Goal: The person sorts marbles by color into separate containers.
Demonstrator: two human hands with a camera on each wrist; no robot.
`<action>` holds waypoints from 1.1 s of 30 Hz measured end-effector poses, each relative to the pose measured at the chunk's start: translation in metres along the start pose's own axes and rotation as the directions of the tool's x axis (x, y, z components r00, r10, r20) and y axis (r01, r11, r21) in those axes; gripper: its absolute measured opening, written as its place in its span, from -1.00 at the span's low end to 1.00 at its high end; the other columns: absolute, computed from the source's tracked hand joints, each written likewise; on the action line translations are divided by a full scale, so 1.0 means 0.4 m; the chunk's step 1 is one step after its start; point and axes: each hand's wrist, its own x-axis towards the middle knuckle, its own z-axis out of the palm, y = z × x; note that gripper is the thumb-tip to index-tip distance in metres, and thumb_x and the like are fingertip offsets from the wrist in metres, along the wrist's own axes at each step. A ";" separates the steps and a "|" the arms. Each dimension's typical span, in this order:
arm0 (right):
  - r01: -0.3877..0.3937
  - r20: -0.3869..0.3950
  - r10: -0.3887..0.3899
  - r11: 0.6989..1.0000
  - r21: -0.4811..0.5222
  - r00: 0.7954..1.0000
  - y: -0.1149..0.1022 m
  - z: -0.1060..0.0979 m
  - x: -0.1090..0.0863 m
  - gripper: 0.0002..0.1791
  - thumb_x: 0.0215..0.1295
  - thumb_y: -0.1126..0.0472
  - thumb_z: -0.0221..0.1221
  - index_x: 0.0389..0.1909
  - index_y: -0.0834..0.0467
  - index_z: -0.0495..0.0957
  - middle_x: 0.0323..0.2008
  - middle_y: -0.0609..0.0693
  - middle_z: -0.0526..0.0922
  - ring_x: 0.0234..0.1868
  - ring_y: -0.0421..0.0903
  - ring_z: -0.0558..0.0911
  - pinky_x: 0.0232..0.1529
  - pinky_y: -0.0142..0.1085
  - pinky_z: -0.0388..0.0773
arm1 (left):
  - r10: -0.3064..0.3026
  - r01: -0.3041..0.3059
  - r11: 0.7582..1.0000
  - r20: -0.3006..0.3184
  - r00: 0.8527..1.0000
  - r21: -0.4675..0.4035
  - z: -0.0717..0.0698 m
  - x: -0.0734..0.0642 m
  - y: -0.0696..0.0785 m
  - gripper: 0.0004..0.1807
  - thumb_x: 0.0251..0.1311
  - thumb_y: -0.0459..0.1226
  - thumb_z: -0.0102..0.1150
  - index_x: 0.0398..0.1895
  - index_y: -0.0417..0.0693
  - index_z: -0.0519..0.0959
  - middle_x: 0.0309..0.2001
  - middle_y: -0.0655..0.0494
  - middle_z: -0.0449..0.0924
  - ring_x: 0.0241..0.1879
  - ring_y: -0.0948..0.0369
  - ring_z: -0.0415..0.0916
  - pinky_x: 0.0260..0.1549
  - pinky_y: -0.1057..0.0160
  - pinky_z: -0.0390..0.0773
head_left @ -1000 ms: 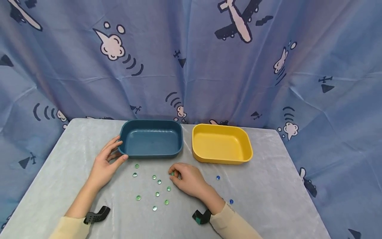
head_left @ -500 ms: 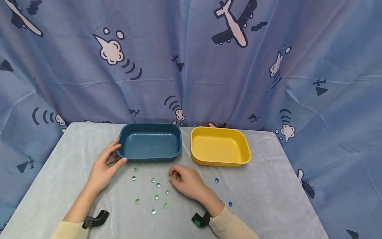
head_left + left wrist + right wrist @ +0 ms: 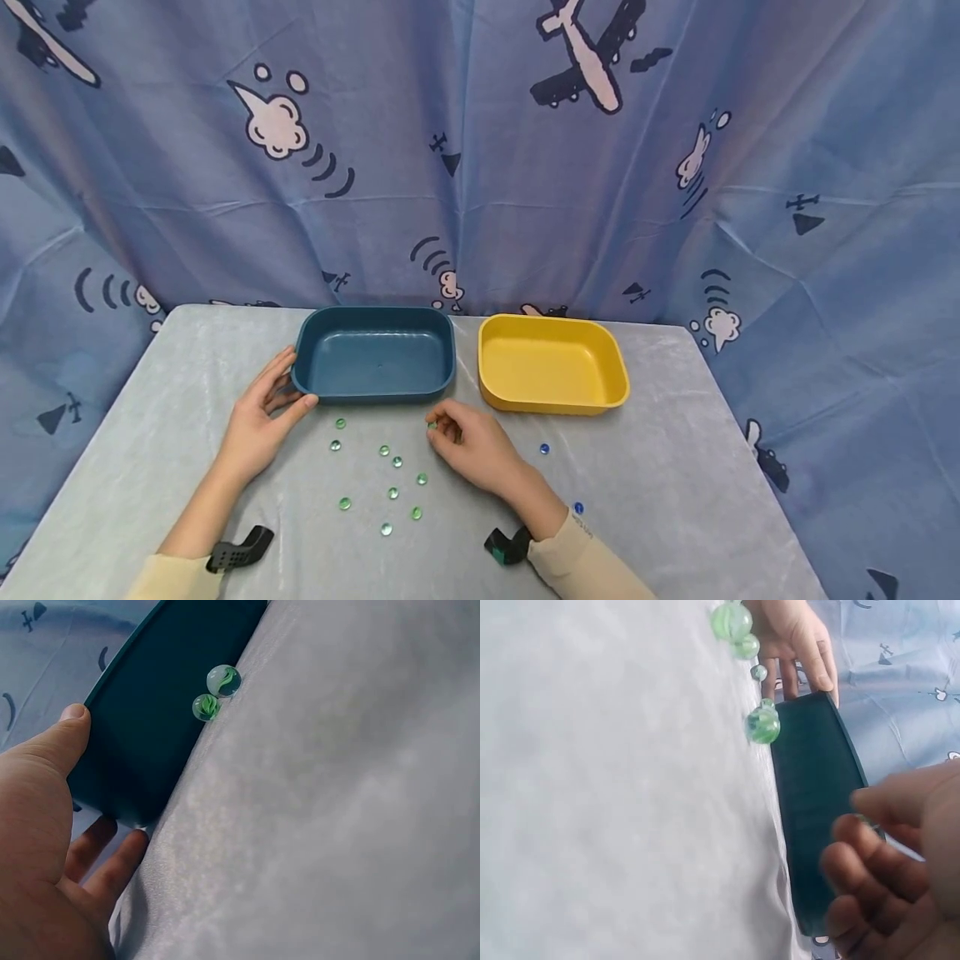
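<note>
My right hand pinches a green-swirled glass marble between thumb and fingertips, just in front of the blue bin's near right corner. In the right wrist view that marble shows only in part, the other fingers curled below it. My left hand rests against the left end of the dark blue bin; its thumb lies at the near corner, and its fairly straight fingers spread along the side. Several green-swirled marbles lie scattered on the table before the bin. Two of them show close to its wall in the left wrist view.
A yellow bin stands to the right of the blue one. Two blue marbles, one nearer the yellow bin and one by the right sleeve, lie on the grey cloth. A patterned curtain hangs behind the table.
My right hand, with the marble in its fingers, has moved slightly away from me toward the blue bin. The left hand stays at the bin's left end. The head view has shifted a little.
</note>
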 end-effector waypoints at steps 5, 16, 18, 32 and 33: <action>0.097 -0.067 -0.096 0.995 0.004 0.993 -0.012 -0.015 0.016 -0.88 0.52 0.28 0.37 -0.02 0.16 0.70 -0.34 -0.20 0.60 -0.32 -0.21 0.56 -0.33 -0.38 0.62 | 0.006 -0.006 1.000 -0.014 1.000 0.003 -0.001 -0.001 0.001 -0.18 0.40 -0.47 0.44 0.68 -0.08 0.35 0.70 -0.06 0.21 0.37 0.46 0.40 0.13 0.56 0.60; 0.208 -0.099 -0.211 0.977 -0.036 0.973 -0.047 -0.031 0.064 -0.88 0.51 0.31 0.37 -0.02 0.15 0.71 -0.33 -0.21 0.63 -0.32 -0.26 0.56 -0.32 -0.39 0.62 | 0.028 -0.028 0.999 -0.015 0.999 0.022 -0.016 -0.007 0.001 -0.31 0.40 -0.49 0.43 0.57 -0.18 0.48 0.69 -0.09 0.21 0.37 0.45 0.45 0.12 0.58 0.58; 0.203 -0.105 -0.204 0.979 -0.023 0.973 -0.052 -0.035 0.072 -0.88 0.51 0.31 0.37 -0.02 0.12 0.70 -0.32 -0.21 0.64 -0.32 -0.25 0.56 -0.32 -0.38 0.63 | 0.031 -0.031 0.999 -0.013 0.999 0.019 -0.013 -0.009 -0.001 -0.34 0.39 -0.50 0.43 0.54 -0.22 0.50 0.69 -0.10 0.21 0.34 0.43 0.48 0.12 0.58 0.58; 0.152 -0.158 -0.140 0.986 0.071 0.977 -0.059 -0.054 0.112 -0.89 0.53 0.28 0.37 -0.01 0.09 0.71 -0.31 -0.18 0.67 -0.31 -0.20 0.60 -0.31 -0.35 0.62 | 0.042 -0.042 0.999 -0.002 0.999 0.012 0.008 -0.007 -0.002 -0.38 0.40 -0.50 0.42 0.50 -0.25 0.53 0.69 -0.08 0.21 0.25 0.43 0.53 0.13 0.54 0.61; 0.145 -0.157 -0.132 0.986 0.078 0.979 -0.058 -0.053 0.114 -0.89 0.53 0.27 0.37 -0.01 0.08 0.71 -0.31 -0.17 0.67 -0.31 -0.20 0.60 -0.31 -0.34 0.62 | 0.042 -0.042 0.999 -0.001 0.999 0.012 0.009 -0.007 -0.001 -0.38 0.40 -0.50 0.43 0.50 -0.24 0.53 0.69 -0.09 0.21 0.25 0.42 0.53 0.12 0.54 0.61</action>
